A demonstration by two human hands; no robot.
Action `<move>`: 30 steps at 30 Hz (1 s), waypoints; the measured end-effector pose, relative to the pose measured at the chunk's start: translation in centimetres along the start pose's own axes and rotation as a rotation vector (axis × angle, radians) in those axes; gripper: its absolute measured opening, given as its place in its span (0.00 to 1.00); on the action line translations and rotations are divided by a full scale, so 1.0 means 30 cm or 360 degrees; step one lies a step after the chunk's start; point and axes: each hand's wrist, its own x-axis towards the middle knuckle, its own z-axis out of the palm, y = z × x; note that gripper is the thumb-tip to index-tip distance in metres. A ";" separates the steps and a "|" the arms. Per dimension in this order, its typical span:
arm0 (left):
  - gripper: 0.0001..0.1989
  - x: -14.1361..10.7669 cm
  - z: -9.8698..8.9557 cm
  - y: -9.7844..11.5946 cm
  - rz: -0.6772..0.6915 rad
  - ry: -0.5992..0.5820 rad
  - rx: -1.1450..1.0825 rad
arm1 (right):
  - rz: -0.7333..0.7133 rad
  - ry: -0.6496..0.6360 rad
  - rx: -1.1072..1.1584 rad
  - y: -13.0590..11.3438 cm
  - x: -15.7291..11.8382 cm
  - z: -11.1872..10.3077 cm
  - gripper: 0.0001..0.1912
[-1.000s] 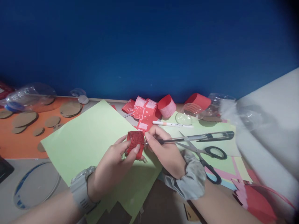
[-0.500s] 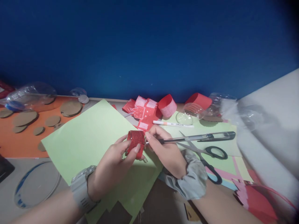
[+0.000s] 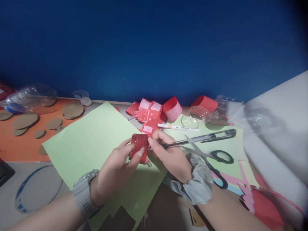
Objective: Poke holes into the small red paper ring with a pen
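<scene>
A small red roll (image 3: pixel 140 144), its side covered in dark red texture, is held in my left hand (image 3: pixel 120 163), fingers and thumb pressed around it. My right hand (image 3: pixel 169 154) is closed around a clear pen with a black cap (image 3: pixel 199 138), whose tip touches the right side of the roll. The pen points left, its capped end out to the right over the scissors (image 3: pixel 209 158). Both hands are above a light green sheet (image 3: pixel 91 138).
Cardboard discs (image 3: pixel 73 110) rest on orange paper (image 3: pixel 14 146) at the left. Red paper pieces (image 3: pixel 154 117), a white marker (image 3: pixel 174 127) and clear plastic lids (image 3: pixel 190 121) lie behind my hands. A clear ring (image 3: pixel 38 189) is at lower left, below a blue wall (image 3: pixel 154 48).
The capped end of the pen has swung slightly left and up, its tip still at the roll. Both hands keep their holds.
</scene>
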 end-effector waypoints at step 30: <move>0.12 0.001 -0.001 -0.007 0.0050 0.0012 -0.0065 | 0.0014 -0.0198 0.0123 0.006 -0.013 0.004 0.15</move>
